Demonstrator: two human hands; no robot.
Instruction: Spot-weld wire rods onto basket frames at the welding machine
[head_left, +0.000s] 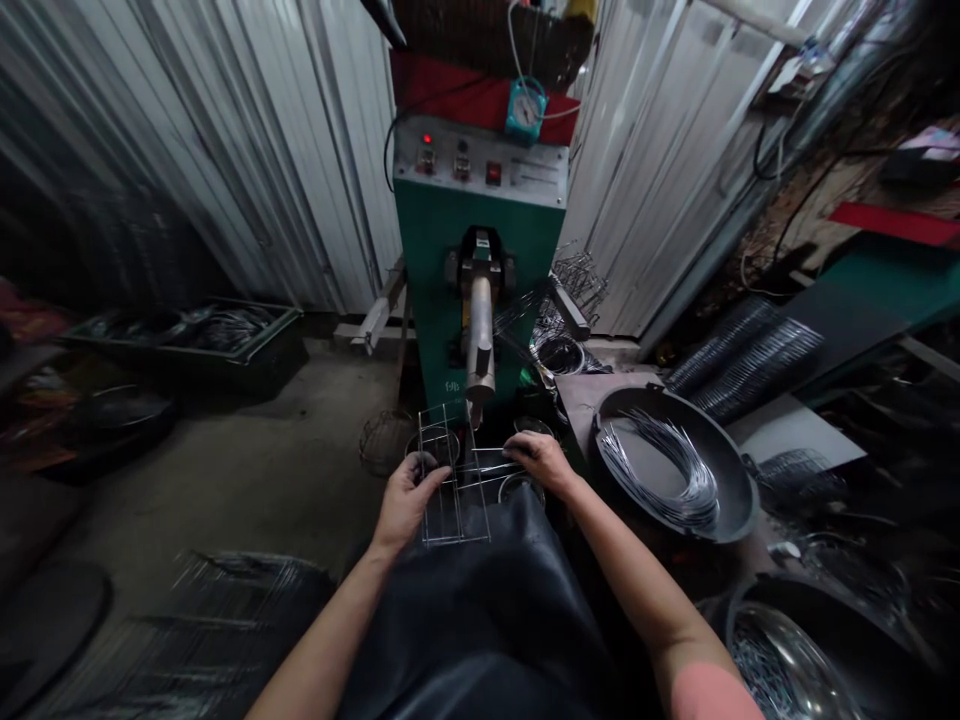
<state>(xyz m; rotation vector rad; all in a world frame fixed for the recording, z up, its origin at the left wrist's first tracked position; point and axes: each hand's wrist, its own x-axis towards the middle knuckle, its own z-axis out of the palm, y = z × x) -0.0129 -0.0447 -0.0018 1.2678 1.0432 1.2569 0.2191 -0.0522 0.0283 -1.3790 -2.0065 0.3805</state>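
- Left hand [405,495]: thumb and fingers pinching the wire grid [456,500], held above the dark apron [480,600], near the tip of the green machine [481,310] (contact with it cannot be made out).
- Right hand [544,458]: fingertips gripping thin rods [489,450], which reach toward the grid.
- Done: crossing wires already form an open grid.
- Outstanding, in my judgement: the rods (whether joined to the grid, cannot tell); piece seemingly unfinished.
- Wire bundle [679,485] lying inside the black pan [739,505], at right.
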